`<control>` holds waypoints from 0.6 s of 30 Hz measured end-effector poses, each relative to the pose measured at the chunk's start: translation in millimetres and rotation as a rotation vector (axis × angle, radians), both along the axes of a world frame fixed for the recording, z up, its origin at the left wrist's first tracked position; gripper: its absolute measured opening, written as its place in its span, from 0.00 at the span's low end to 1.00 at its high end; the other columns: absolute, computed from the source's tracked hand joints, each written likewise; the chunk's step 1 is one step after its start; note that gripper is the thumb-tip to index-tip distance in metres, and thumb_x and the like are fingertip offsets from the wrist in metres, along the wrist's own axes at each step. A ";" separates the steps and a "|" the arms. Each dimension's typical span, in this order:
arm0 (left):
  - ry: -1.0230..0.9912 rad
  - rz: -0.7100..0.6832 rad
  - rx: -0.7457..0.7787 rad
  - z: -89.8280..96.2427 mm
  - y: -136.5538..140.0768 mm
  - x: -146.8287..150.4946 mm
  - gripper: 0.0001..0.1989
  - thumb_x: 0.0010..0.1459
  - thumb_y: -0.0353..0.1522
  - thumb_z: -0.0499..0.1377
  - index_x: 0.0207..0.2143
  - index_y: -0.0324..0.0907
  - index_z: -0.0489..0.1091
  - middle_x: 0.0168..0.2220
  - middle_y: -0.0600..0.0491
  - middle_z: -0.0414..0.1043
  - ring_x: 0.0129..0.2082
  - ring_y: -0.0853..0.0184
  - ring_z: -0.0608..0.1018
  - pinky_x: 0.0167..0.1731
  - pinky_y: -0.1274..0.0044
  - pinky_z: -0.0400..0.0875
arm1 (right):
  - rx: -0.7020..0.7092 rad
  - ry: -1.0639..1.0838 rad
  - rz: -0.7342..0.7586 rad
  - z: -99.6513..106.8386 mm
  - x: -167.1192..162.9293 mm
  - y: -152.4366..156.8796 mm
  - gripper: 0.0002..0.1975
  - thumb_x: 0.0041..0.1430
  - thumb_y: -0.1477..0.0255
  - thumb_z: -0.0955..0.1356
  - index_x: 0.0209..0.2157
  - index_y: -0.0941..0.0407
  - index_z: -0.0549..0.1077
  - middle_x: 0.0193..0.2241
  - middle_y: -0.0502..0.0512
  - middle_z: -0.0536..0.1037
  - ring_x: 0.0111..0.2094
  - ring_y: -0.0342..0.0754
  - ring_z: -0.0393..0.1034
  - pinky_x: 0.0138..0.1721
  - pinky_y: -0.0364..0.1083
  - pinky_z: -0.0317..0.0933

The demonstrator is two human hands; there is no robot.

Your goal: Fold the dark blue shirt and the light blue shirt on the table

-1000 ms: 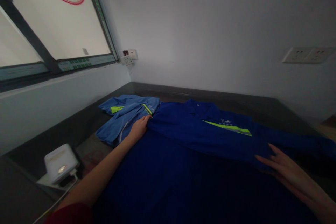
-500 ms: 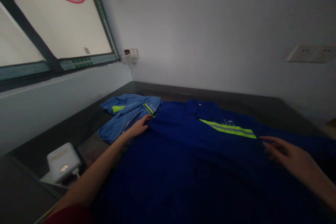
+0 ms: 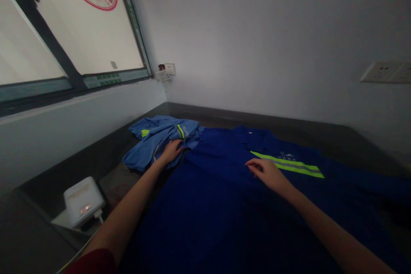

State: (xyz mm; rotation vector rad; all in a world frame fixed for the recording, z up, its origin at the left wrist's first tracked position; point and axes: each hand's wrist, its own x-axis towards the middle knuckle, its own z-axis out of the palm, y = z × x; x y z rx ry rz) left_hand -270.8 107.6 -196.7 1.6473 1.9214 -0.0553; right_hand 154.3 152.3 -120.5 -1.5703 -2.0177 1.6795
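A dark blue work shirt point(image 3: 218, 180) lies spread before me, collar at the far side, with a yellow-green and grey reflective band point(image 3: 297, 167) across one chest side. To its left lies a crumpled light blue work shirt point(image 3: 150, 139) with similar bands. My left hand point(image 3: 171, 153) rests on the light blue shirt near its right edge, fingers extended over the cloth. Over the chest of the dark blue shirt is my right hand point(image 3: 268, 173), its fingers loosely bent and nothing visible in them. Whether it touches the cloth is unclear.
Both shirts lie on a dark tabletop point(image 3: 308, 124) against white walls. A white device with a plugged-in cable point(image 3: 84, 201) sits at the left. Sockets are in the corner point(image 3: 165, 72) and on the right wall point(image 3: 385, 72). A window point(image 3: 105, 43) is at the left.
My right hand has moved left from beyond the reflective band to the shirt's middle. My left hand has shifted from the dark blue shirt's edge onto the light blue shirt. The view tilted slightly.
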 end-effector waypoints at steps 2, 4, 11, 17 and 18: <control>0.030 0.015 0.006 -2.2 1.6 -7.3 0.19 0.59 0.34 0.53 0.52 0.39 0.66 0.54 0.44 0.69 0.55 0.56 0.68 0.55 0.65 0.60 | -0.044 0.007 0.023 -2.8 2.4 -3.7 0.11 0.56 0.69 0.64 0.37 0.55 0.76 0.25 0.52 0.77 0.25 0.48 0.71 0.28 0.45 0.60; 0.054 0.030 0.015 -1.9 2.4 -13.9 0.18 0.59 0.33 0.53 0.51 0.38 0.66 0.54 0.44 0.69 0.55 0.56 0.67 0.56 0.65 0.60 | -0.069 0.006 0.031 -4.3 6.3 -4.4 0.11 0.56 0.69 0.64 0.36 0.56 0.76 0.24 0.52 0.77 0.24 0.47 0.71 0.28 0.44 0.60; 0.057 0.119 0.189 29.3 -5.1 8.8 0.20 0.56 0.25 0.52 0.53 0.37 0.63 0.53 0.42 0.67 0.54 0.57 0.69 0.55 0.64 0.61 | -0.082 0.040 0.091 -7.3 -9.3 28.7 0.11 0.56 0.70 0.64 0.35 0.57 0.77 0.25 0.54 0.77 0.24 0.46 0.72 0.27 0.43 0.63; -0.348 0.094 0.191 59.0 -29.9 62.7 0.21 0.53 0.26 0.53 0.51 0.41 0.66 0.48 0.47 0.70 0.49 0.61 0.73 0.52 0.67 0.67 | 0.090 -0.042 0.268 -34.3 -84.9 87.7 0.11 0.56 0.77 0.64 0.36 0.57 0.78 0.30 0.54 0.80 0.31 0.46 0.74 0.34 0.41 0.62; -0.363 0.095 0.182 60.5 -33.6 66.2 0.23 0.51 0.24 0.53 0.51 0.41 0.66 0.48 0.47 0.70 0.50 0.61 0.72 0.53 0.66 0.66 | 0.124 -0.090 0.283 -41.5 -99.8 95.6 0.10 0.55 0.77 0.65 0.36 0.57 0.78 0.32 0.54 0.80 0.34 0.46 0.74 0.36 0.41 0.62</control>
